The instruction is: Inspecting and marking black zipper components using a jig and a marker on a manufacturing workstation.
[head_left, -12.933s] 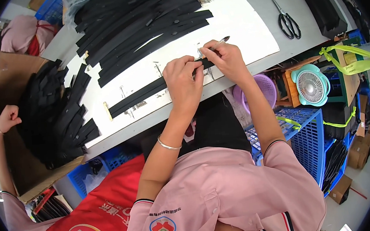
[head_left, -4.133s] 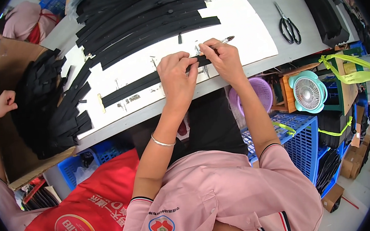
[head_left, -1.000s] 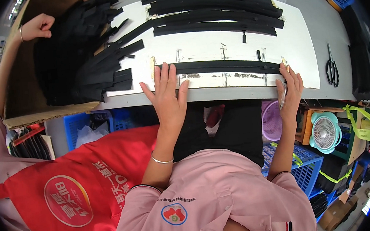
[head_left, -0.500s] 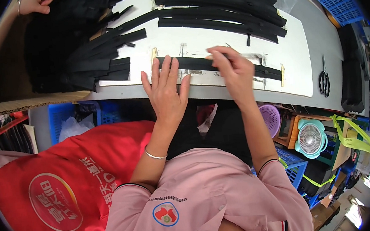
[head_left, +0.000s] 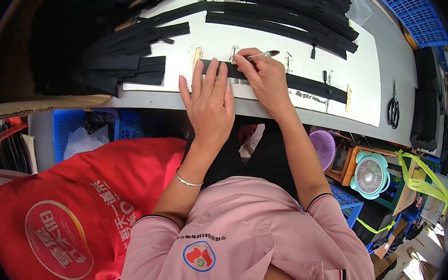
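A black zipper (head_left: 312, 86) lies lengthwise on a white board (head_left: 292, 62), between light wooden stop pieces at its two ends. My left hand (head_left: 208, 108) rests flat near the zipper's left end, fingers stretched out over its tape, holding nothing. Just right of it, my right hand (head_left: 268, 81) grips a slim pen (head_left: 264, 55) whose tip end is down by the zipper. The exact contact is hidden by my fingers. A small pull tab (head_left: 325, 75) stands out above the zipper's right part.
More black zippers (head_left: 282, 15) lie across the board's far side. A heap of them (head_left: 122, 69) fills the left, over a cardboard box (head_left: 40, 106). Black scissors (head_left: 393, 110) lie at the right, near a blue basket (head_left: 398, 2). A person in red (head_left: 106, 198) is close on my left.
My right hand has moved left along the zipper, nearer my left hand, and the pen now shows clearly. The view has shifted slightly, and the other person's hand at upper left is out of sight.
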`<act>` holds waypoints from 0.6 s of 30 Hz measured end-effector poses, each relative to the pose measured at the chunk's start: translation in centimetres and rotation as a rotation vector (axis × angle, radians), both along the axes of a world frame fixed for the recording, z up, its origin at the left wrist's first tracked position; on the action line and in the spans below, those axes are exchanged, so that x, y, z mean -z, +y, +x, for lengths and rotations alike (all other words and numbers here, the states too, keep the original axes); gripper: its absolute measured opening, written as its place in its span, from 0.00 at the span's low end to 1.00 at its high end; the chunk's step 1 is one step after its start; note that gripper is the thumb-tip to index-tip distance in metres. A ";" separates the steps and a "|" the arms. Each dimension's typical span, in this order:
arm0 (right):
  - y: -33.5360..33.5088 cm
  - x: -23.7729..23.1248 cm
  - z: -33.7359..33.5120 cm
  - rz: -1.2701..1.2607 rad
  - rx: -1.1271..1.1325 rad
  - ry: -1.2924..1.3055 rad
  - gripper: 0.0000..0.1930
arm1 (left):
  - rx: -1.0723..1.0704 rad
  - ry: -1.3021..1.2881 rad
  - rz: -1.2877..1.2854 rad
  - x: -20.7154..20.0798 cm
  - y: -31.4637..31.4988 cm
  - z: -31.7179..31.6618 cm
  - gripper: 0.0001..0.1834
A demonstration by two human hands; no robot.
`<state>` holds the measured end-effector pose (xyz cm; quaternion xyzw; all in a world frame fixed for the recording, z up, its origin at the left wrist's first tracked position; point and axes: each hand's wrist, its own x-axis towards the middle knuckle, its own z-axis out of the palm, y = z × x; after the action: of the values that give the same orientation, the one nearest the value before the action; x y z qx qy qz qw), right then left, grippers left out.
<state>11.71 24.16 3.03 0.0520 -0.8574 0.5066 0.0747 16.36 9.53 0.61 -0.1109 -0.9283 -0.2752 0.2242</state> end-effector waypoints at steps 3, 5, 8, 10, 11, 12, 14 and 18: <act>-0.2 0.7 -0.1 -0.003 0.027 0.074 0.10 | -0.004 0.007 -0.017 0.0 0.1 -0.1 0.21; -0.4 0.9 -0.2 -0.019 0.044 0.158 0.09 | -0.005 0.004 -0.020 0.1 0.1 -0.1 0.21; -0.3 0.3 0.1 -0.062 0.061 0.113 0.10 | -0.009 0.002 -0.026 0.1 0.0 -0.1 0.21; 0.3 -0.1 0.4 -0.122 -0.048 -0.024 0.10 | -0.009 0.001 -0.028 0.1 -0.1 -0.1 0.21; 0.4 -0.1 0.5 -0.122 -0.044 -0.024 0.10 | -0.009 -0.001 -0.034 0.0 -0.1 -0.1 0.21; 0.6 0.0 0.5 -0.085 -0.077 -0.024 0.11 | -0.010 -0.003 -0.041 0.0 -0.1 -0.1 0.21; 0.7 0.1 0.5 -0.049 -0.108 -0.024 0.11 | -0.009 -0.001 -0.039 0.0 0.0 -0.1 0.21; 0.7 0.0 0.6 -0.004 -0.108 0.024 0.11 | -0.011 -0.004 -0.046 0.0 0.1 -0.1 0.21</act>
<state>12.29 24.81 3.08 0.1043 -0.8512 0.5111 0.0577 16.26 9.66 0.65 -0.1102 -0.9355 -0.2526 0.2210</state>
